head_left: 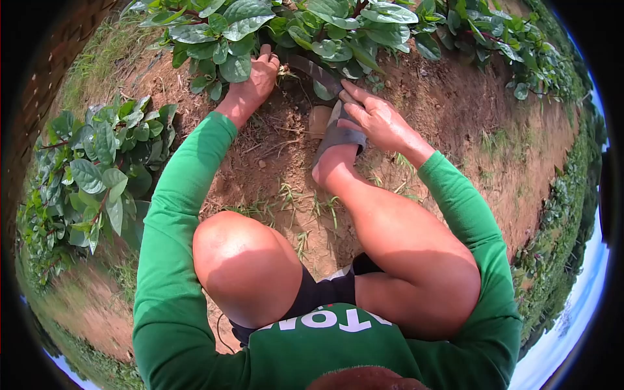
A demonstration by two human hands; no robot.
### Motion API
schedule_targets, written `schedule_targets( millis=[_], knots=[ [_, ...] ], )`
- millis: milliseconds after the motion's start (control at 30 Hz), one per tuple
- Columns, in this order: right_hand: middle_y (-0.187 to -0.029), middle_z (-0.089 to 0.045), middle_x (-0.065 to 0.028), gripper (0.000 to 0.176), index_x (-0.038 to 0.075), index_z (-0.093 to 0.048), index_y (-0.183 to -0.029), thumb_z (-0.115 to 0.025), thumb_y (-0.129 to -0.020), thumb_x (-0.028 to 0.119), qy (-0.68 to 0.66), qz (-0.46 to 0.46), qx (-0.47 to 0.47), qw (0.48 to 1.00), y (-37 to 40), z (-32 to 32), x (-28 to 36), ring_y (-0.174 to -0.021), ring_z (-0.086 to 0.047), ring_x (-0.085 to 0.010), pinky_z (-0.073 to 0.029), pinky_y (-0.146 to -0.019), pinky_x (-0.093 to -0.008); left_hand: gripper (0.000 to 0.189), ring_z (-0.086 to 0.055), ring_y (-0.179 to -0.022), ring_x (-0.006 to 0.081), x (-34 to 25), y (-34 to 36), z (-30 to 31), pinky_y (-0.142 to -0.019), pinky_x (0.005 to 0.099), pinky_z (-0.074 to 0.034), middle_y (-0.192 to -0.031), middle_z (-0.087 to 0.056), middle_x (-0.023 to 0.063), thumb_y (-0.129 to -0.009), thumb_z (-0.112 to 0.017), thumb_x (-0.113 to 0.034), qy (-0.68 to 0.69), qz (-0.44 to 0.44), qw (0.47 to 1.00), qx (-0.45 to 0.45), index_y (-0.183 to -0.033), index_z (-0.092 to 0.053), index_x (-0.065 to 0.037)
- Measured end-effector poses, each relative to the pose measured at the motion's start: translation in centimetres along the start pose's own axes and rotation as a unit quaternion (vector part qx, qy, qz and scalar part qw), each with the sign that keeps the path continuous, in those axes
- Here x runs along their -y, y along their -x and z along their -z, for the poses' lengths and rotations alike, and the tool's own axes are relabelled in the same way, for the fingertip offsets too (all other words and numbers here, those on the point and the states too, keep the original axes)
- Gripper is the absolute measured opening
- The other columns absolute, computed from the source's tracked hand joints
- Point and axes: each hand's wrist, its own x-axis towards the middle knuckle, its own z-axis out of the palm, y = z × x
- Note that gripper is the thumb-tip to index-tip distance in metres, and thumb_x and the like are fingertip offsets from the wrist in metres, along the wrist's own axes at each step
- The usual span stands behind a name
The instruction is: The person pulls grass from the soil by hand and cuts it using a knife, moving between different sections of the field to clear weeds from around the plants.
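Observation:
My left hand (259,79) reaches in at the base of a leafy green plant (244,19). Its fingers are bent together near the stems, and what they hold is partly hidden by leaves. A dark, curved tool like a sickle (314,70) lies low under the leaves, between my two hands. One end of it meets the fingers of my right hand (380,120), which close over it just above my foot. The grey sandal (339,135) on that foot rests on the soil beside the plant. Dry stalks and roots (281,133) lie below my left hand.
Another leafy plant (97,153) grows at the left, and more plants (500,39) continue the row at the upper right. A woven brown edge (49,58) shows at the upper left. Between my bent knees are small grass tufts (300,244) on reddish soil.

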Motion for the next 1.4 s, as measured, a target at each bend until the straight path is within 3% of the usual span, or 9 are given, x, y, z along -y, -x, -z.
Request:
schedule_targets(
  millis=[100,200,333,467,700,1067,1133,1267,1400],
  knots=[
    [-0.152,-0.052,-0.0200,0.058,0.001,-0.035,-0.158,-0.050,-0.107,0.023,-0.079,-0.030,-0.004,0.996,0.6,-1.1,1.3,-0.132,-0.059,-0.0263,-0.058,-0.098,-0.0361,0.003,-0.070,-0.082,0.0250,1.8,0.9,-4.7,-0.069,0.0399,-0.054,-0.085,-0.063,0.0073,-0.085,-0.063,-0.011,-0.274,-0.072,0.946,-0.157,-0.086,-0.060,-0.011],
    [-0.152,-0.052,-0.0219,0.056,0.000,-0.035,-0.158,-0.048,-0.107,0.019,-0.055,-0.034,-0.004,0.998,0.1,-0.2,1.6,-0.134,-0.057,-0.0262,-0.059,-0.098,-0.0362,0.006,-0.073,-0.079,0.0316,2.2,-1.0,-4.4,-0.067,0.0424,-0.058,-0.085,-0.069,0.0143,-0.083,-0.060,-0.005,0.044,-0.013,0.999,-0.007,-0.085,-0.064,-0.008],
    [-0.154,-0.049,-0.0222,0.055,0.000,-0.035,-0.158,-0.048,-0.107,0.014,-0.099,-0.036,-0.006,0.994,0.6,0.5,1.3,-0.138,-0.053,-0.0276,-0.060,-0.100,-0.0374,0.006,-0.073,-0.082,0.0357,0.9,2.1,0.3,-0.071,0.0471,-0.058,-0.089,-0.072,0.0151,-0.082,-0.064,-0.009,0.075,-0.044,0.995,0.044,-0.084,-0.068,-0.007],
    [-0.156,-0.045,-0.0211,0.055,0.000,-0.036,-0.157,-0.050,-0.106,0.012,-0.116,-0.039,-0.016,0.992,0.9,0.9,1.4,-0.138,-0.052,-0.0282,-0.061,-0.101,-0.0389,0.024,-0.074,-0.093,0.0381,-0.9,1.2,6.4,-0.081,0.0474,-0.060,-0.102,-0.075,0.0210,-0.083,-0.064,-0.019,0.148,-0.073,0.920,0.356,-0.095,-0.077,-0.003],
    [-0.155,-0.047,-0.0214,0.055,-0.003,-0.038,-0.156,-0.053,-0.105,0.013,0.022,-0.034,-0.021,0.999,1.6,1.7,2.5,-0.138,-0.051,-0.0276,-0.057,-0.105,-0.0372,0.014,-0.071,-0.088,0.0426,-1.9,-0.2,0.1,-0.074,0.0514,-0.058,-0.091,-0.070,0.0229,-0.090,-0.061,-0.015,0.239,0.054,0.963,0.112,-0.093,-0.060,-0.001],
    [-0.131,-0.066,-0.0204,0.055,0.002,-0.047,-0.153,-0.056,-0.104,0.026,0.127,0.031,0.038,0.991,1.4,0.6,2.3,-0.124,-0.063,-0.0277,-0.048,-0.102,-0.0391,0.045,-0.068,-0.089,0.0498,-2.3,15.4,4.1,-0.075,0.0589,-0.053,-0.090,-0.070,0.0301,-0.092,-0.055,-0.006,0.344,0.264,0.883,0.178,-0.136,-0.047,-0.008],
    [-0.130,-0.067,-0.0210,0.056,0.002,-0.047,-0.152,-0.057,-0.103,0.027,0.152,0.032,0.043,0.987,1.6,0.3,2.3,-0.124,-0.063,-0.0300,-0.045,-0.106,-0.0406,0.036,-0.067,-0.091,0.0487,1.9,17.6,-0.4,-0.078,0.0554,-0.053,-0.092,-0.069,0.0282,-0.089,-0.055,0.000,0.314,0.243,0.914,-0.083,-0.124,-0.061,-0.005],
    [-0.134,-0.066,-0.0235,0.055,0.001,-0.049,-0.150,-0.059,-0.103,0.026,0.138,0.031,0.053,0.989,2.0,-0.4,1.3,-0.129,-0.060,-0.0321,-0.042,-0.111,-0.0404,0.023,-0.069,-0.096,0.0457,9.9,13.6,1.1,-0.081,0.0497,-0.053,-0.097,-0.071,0.0274,-0.089,-0.066,-0.015,0.346,0.530,0.773,-0.045,-0.108,-0.069,-0.002],
    [-0.135,-0.066,-0.0215,0.055,-0.002,-0.050,-0.149,-0.060,-0.103,0.026,0.105,-0.001,0.062,0.993,2.1,-0.6,1.3,-0.132,-0.058,-0.0281,-0.039,-0.114,-0.0381,0.039,-0.072,-0.098,0.0379,14.1,10.2,-0.7,-0.085,0.0457,-0.055,-0.105,-0.075,0.0224,-0.085,-0.081,-0.031,0.437,0.508,0.742,-0.005,-0.111,-0.071,-0.003]
  ],
)
